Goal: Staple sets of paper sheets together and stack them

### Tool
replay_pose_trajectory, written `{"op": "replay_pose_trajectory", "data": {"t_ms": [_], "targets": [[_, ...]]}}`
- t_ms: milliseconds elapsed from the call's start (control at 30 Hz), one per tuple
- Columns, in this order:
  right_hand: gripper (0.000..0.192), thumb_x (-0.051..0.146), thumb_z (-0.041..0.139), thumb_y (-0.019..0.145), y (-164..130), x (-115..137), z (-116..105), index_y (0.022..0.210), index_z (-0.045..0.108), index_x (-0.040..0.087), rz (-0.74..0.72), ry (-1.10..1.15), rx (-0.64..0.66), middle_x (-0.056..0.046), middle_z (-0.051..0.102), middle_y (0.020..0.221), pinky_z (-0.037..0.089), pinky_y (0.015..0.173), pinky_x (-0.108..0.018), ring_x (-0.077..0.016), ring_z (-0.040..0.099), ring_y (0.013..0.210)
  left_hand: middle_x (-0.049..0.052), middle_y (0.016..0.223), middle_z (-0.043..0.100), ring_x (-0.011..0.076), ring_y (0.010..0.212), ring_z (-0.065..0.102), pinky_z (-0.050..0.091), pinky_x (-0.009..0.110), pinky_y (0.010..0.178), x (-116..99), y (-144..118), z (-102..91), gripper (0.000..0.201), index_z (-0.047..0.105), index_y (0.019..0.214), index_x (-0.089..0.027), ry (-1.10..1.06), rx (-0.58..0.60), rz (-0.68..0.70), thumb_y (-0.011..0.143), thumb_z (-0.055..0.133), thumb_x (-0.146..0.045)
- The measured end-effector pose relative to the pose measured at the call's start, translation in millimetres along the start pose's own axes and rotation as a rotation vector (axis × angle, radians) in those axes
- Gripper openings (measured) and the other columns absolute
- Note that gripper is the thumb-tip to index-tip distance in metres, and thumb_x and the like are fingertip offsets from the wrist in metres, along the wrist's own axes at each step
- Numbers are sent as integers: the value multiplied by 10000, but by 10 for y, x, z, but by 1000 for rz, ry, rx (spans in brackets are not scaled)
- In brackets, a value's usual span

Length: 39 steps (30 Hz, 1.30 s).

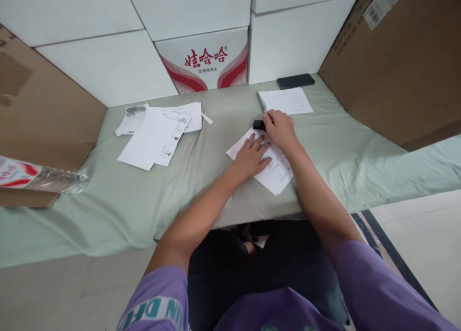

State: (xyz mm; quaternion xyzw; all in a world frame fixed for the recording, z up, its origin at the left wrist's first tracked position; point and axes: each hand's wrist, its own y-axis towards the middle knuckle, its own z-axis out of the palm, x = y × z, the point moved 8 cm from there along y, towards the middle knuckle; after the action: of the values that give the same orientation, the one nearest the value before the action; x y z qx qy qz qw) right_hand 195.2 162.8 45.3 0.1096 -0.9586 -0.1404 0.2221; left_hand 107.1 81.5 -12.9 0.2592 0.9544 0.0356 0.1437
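A printed white sheet [277, 175] lies on the pale green cloth [151, 196] in front of me. My left hand [252, 155] rests flat on it, fingers spread. My right hand [279, 129] is closed around a small black object [258, 125], perhaps a stapler, at the sheet's far corner. Just beyond my right hand sits a neat stack of white paper [286, 101].
Several loose printed sheets [156, 134] lie to the left. A black phone [295, 80] rests at the back by white boxes [201, 62]. Brown cardboard [399, 62] stands at right and left. A plastic-wrapped roll [39, 177] lies at far left.
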Motion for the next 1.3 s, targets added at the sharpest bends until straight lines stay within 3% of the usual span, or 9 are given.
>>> {"op": "replay_pose_trajectory", "data": {"t_ms": [133, 233, 433, 700, 867, 1100, 1300], "targets": [[440, 448, 314, 1021, 173, 188, -55, 1061, 674, 199, -48, -39, 36, -162, 686, 1081, 387, 937, -479, -327, 563, 1037, 95, 1666, 298, 344, 1568, 129, 183, 522, 1268, 26, -4, 28, 599, 448, 1522, -197, -15, 34, -14, 991, 449, -474], [429, 433, 343, 1016, 324, 240, 87, 1028, 691, 183, -31, -57, 121, -162, 700, 1039, 403, 912, -445, -320, 578, 1020, 95, 1663, 306, 336, 1571, 119, 176, 515, 1273, 39, -14, 17, 590, 457, 1515, -196, -27, 35, 3, 990, 451, -466], [431, 422, 358, 1006, 456, 96, 381, 951, 723, 197, 90, -39, 162, -151, 720, 996, 442, 839, -390, -303, 610, 985, 91, 1647, 342, 331, 1568, 143, 203, 526, 1260, 52, -61, -29, 565, 472, 1499, -222, -35, 8, 18, 993, 442, -471], [480, 461, 366, 1003, 503, 30, 408, 895, 736, 175, 150, -23, 166, -179, 720, 963, 468, 848, -411, -312, 640, 967, 100, 1655, 324, 332, 1569, 139, 197, 519, 1264, 63, -48, -11, 566, 477, 1490, -206, -38, -3, -3, 988, 449, -466], [475, 443, 386, 1003, 622, -41, 485, 935, 744, 137, 171, 16, 205, -200, 729, 980, 474, 868, -396, -313, 652, 995, 107, 1657, 318, 348, 1564, 150, 200, 520, 1264, 59, -30, 5, 578, 474, 1496, -192, -29, 15, -8, 981, 461, -453], [438, 375, 396, 993, 668, -108, 541, 1061, 741, 114, 264, 3, 180, -239, 706, 1137, 473, 941, -448, -356, 645, 1106, 100, 1659, 313, 352, 1565, 141, 198, 521, 1267, 59, -21, 5, 586, 478, 1497, -202, -33, 23, -17, 975, 465, -468], [486, 425, 380, 997, 665, -129, 549, 1120, 721, 101, 319, 10, 143, -256, 693, 1158, 474, 962, -498, -379, 639, 1134, 89, 1663, 307, 346, 1569, 123, 189, 530, 1270, 63, -17, 11, 580, 470, 1500, -215, -57, 36, -29, 975, 459, -462]]}}
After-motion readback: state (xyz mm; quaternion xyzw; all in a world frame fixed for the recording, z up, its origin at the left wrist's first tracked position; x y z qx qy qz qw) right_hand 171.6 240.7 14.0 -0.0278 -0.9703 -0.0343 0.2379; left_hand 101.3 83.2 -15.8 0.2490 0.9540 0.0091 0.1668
